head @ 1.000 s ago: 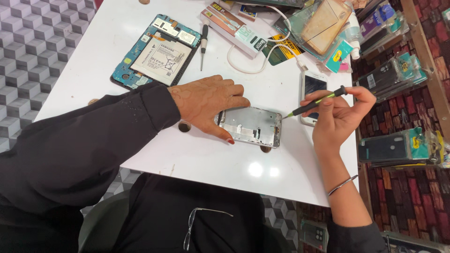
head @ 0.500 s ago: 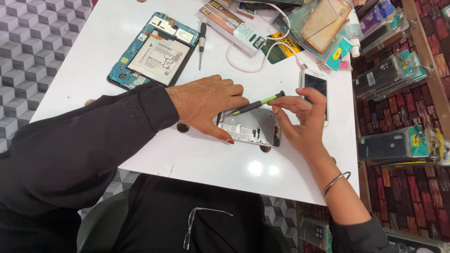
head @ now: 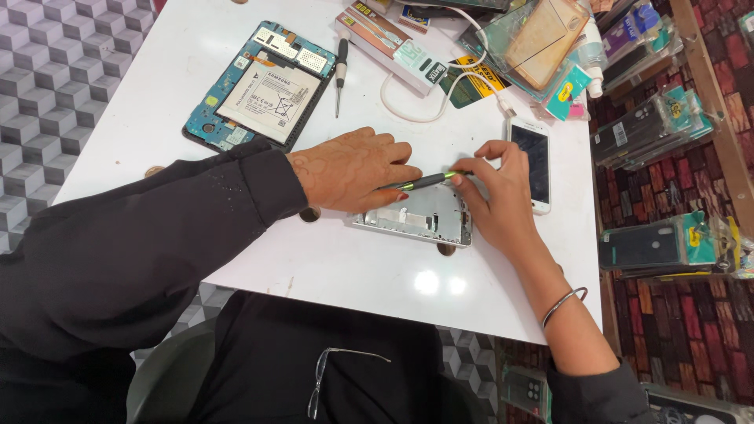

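Your left hand (head: 353,169) lies flat, pressing the silver frame (head: 416,221) down near the table's (head: 330,259) front edge. Your right hand (head: 499,200) pinches a green-black tool (head: 424,182) over the frame. White phone (head: 534,163) just right of it; opened tablet (head: 259,86) and screwdriver (head: 340,72) toward the back.

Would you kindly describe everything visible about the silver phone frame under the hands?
The silver phone frame lies flat on the white table, near its front edge. It looks metallic, an opened shell with small inner parts showing and no screen. The left hand presses on its upper left part, the right hand rests at its right end, and a dark, green-accented screwdriver lies slanted above it.
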